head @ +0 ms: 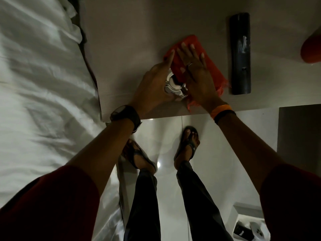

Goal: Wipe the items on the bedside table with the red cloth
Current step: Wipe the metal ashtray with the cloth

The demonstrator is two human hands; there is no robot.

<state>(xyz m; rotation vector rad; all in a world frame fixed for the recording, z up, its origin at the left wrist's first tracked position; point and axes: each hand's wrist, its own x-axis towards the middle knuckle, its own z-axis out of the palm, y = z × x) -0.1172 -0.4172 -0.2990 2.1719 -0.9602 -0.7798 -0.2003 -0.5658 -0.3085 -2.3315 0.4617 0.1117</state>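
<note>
Red cloth (192, 61) lies on the bedside table (132, 49), pressed under the flat, spread right hand (196, 73); the left hand (152, 87) grips a shiny metal object (174, 86) beside it.

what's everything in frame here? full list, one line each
bedside table: 1, grey-beige, upper centre
red cloth: 1, red, on the table under the right hand
shiny metal item: 1, silver, between both hands near the table's front edge; what it is, cannot tell
remote: 1, black, lying flat right of the cloth
red object: 1, red, cut off at right edge
bed sheet: 1, white, rumpled, left
floor: pale, glossy, below the table
left hand: 1, on the metal item; dark watch on wrist
right hand: 1, flat on the cloth; orange and black bands on wrist
feet: 2, in dark sandals, on the floor
</note>
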